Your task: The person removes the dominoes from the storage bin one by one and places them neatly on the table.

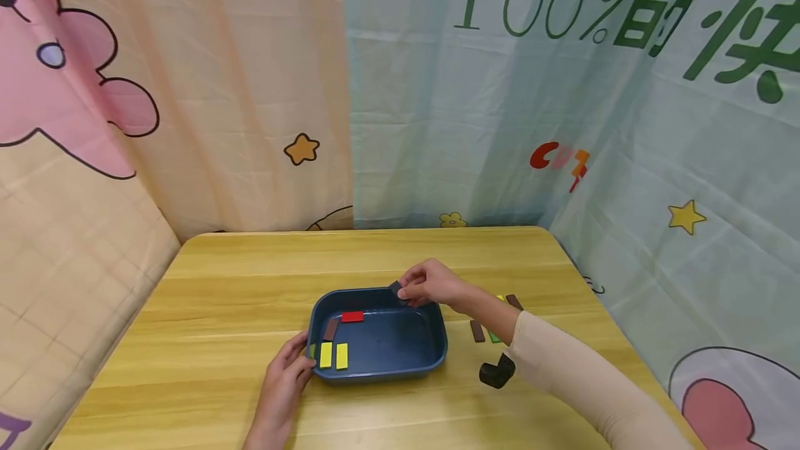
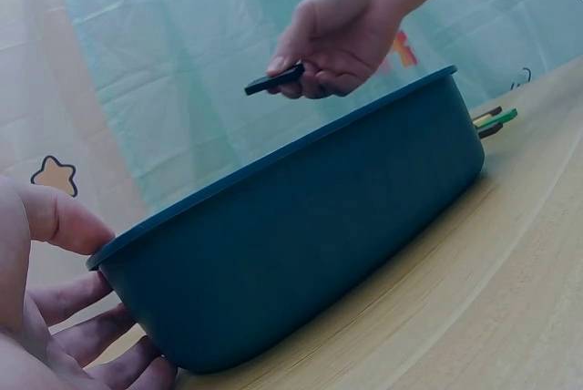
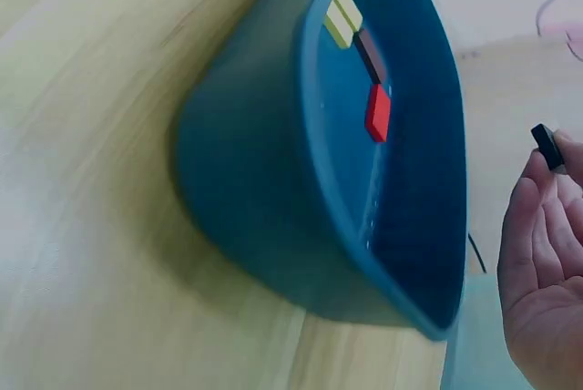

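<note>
A dark blue tub (image 1: 387,346) stands on the wooden table. My left hand (image 1: 281,380) grips its left end, thumb over the rim and the other fingers against the outer wall (image 2: 273,253). Above the tub's far rim, my right hand (image 1: 432,283) pinches a small black rectangular block (image 2: 273,80) between thumb and fingertips. Inside the tub lie a red block (image 3: 377,113), a brown block (image 1: 330,329) and two yellow blocks (image 1: 342,357). A green piece (image 1: 312,351) shows at the left wall, partly hidden by the left thumb.
Right of the tub, brown blocks (image 1: 477,331), a green block (image 1: 494,337) and a yellow block (image 1: 500,297) lie on the table, partly hidden by the right forearm. A black angular device (image 1: 496,371) is near the right sleeve. Printed curtains (image 1: 412,123) surround the table's far and side edges.
</note>
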`<state>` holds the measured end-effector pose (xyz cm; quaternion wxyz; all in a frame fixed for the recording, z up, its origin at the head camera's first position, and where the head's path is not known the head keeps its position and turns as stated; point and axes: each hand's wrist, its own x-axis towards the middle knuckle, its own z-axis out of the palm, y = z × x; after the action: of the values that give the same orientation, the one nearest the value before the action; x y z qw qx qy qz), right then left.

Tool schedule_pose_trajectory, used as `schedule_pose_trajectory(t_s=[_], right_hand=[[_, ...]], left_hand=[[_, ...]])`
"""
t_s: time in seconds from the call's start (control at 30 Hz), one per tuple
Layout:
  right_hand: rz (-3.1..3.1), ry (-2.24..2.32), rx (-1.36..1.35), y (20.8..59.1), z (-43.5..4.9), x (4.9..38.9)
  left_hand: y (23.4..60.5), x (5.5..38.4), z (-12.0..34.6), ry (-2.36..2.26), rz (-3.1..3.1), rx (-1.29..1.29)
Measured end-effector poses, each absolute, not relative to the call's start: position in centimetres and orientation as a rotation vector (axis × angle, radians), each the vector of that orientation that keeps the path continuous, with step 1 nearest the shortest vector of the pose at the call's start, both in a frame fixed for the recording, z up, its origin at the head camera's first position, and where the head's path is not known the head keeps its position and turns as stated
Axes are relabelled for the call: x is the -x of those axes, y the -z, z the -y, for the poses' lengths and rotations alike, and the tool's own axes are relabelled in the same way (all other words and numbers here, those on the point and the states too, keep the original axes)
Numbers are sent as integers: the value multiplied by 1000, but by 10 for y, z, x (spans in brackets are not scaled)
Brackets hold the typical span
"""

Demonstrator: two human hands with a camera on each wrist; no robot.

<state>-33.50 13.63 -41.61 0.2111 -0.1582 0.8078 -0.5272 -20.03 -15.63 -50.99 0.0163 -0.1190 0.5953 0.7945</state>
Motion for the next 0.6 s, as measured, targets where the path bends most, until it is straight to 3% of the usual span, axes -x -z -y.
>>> schedule_pose_trajectory(t_s=[0.37, 0.6], right_hand=[[-2213, 1824, 211, 427, -207, 315], [-2195, 2001, -27, 453, -255, 296]], left_hand=[[512, 200, 155, -2459, -1840, 359], [510, 201, 157, -2428, -1842, 355]])
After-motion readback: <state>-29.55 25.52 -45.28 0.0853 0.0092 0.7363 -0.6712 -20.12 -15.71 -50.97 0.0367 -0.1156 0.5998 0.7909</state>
